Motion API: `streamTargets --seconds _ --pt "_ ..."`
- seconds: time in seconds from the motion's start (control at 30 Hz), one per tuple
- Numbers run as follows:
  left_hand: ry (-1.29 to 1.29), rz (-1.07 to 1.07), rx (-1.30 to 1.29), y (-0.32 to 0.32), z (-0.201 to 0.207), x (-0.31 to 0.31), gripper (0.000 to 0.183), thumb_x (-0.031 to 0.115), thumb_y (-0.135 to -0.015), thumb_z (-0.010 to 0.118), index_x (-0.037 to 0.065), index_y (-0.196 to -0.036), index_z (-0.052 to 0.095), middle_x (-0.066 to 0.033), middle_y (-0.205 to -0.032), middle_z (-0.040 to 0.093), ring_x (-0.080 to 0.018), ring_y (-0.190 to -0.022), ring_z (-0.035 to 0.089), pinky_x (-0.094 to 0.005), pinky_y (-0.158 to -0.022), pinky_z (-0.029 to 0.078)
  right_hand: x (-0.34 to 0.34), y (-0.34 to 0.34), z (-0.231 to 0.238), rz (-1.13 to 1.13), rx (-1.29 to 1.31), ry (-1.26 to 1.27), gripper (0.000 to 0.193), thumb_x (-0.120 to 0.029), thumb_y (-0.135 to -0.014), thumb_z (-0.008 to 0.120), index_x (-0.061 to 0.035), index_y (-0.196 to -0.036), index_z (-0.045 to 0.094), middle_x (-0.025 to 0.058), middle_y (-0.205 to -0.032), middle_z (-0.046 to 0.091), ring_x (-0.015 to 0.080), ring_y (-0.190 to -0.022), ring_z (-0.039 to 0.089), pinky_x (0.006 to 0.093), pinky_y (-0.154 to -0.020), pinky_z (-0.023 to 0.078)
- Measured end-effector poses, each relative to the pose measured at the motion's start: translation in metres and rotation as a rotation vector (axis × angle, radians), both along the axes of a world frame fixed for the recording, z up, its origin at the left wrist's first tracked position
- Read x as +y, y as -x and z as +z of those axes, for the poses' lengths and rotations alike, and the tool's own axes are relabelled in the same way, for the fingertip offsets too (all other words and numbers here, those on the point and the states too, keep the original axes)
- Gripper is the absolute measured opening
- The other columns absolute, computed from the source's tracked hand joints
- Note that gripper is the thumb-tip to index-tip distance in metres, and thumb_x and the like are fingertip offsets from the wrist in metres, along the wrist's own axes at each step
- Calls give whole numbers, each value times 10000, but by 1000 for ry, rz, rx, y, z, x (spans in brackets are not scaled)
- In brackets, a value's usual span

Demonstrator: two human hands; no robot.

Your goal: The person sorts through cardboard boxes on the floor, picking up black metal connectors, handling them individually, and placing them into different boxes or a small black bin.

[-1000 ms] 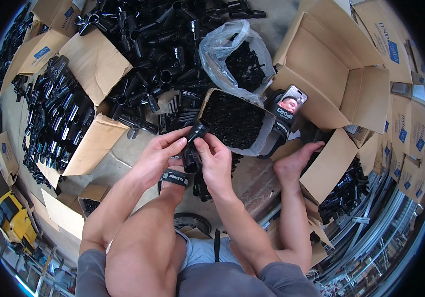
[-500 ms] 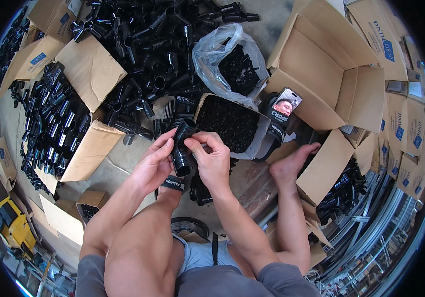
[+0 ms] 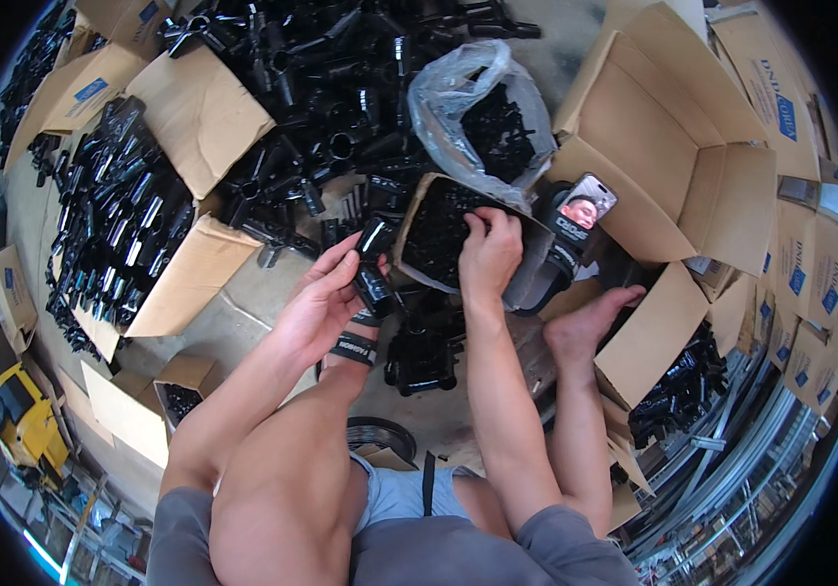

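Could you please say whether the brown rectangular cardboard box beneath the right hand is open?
Open: the brown cardboard box has no cover, and small black pieces show inside.

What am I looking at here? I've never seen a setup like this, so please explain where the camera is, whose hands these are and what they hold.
There is no machine here: these are a person's own bare hands. The view comes from a wide fisheye camera worn on their head, looking down, so straight edges bend near the rim. It isn't mirrored.

The left hand holds a black pipe piece. The right hand is over a box of small black parts; whether its fingertips pinch one can't be seen.

Beyond that box is a see-through plastic bag holding more small parts. A big heap of pipe pieces covers the floor, and a large open carton stands to the right.
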State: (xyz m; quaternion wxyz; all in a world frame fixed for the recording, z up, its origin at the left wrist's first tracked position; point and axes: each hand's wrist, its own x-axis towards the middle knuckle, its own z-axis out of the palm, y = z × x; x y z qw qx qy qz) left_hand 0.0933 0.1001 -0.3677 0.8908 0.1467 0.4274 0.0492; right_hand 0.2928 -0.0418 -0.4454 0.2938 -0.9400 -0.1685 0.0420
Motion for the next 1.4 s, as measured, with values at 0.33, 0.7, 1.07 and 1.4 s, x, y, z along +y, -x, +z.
streamTargets --seconds 0.33,0.7,1.07,1.4 --pt "-239 -11 75 4 -4 0 458 176 -1078 594 71 -1511 490 -131 -1280 683 -201 -1151 683 -393 -1019 562 3 66 74 -136 957 -779 150 -55 -1003 695 16 -1132 722 82 -1000 756 132 -863 715 257 -757 586" --pt "-515 -42 93 -2 2 -7 383 57 -1008 692 53 -1390 662 -38 -1198 733 -67 -1019 655 -244 -903 532 32 95 83 -178 953 -724 173 -49 -980 729 19 -1138 741 69 -1015 758 83 -853 685 235 -753 551" --pt "-510 6 108 -6 6 -6 384 44 -1005 693 54 -1387 666 -34 -1166 738 -56 -1006 644 -235 -878 529 48 111 95 -434 1004 -941 155 -64 -988 728 43 -1097 700 89 -1010 750 99 -896 690 230 -809 544" --pt "-511 22 121 -3 5 -3 405 51 -1011 687 58 -1414 645 -40 -1136 743 -54 -950 654 -229 -822 545 52 116 90 -436 1056 -948 145 -33 -955 753 32 -1073 698 113 -1028 753 116 -929 707 239 -823 565"
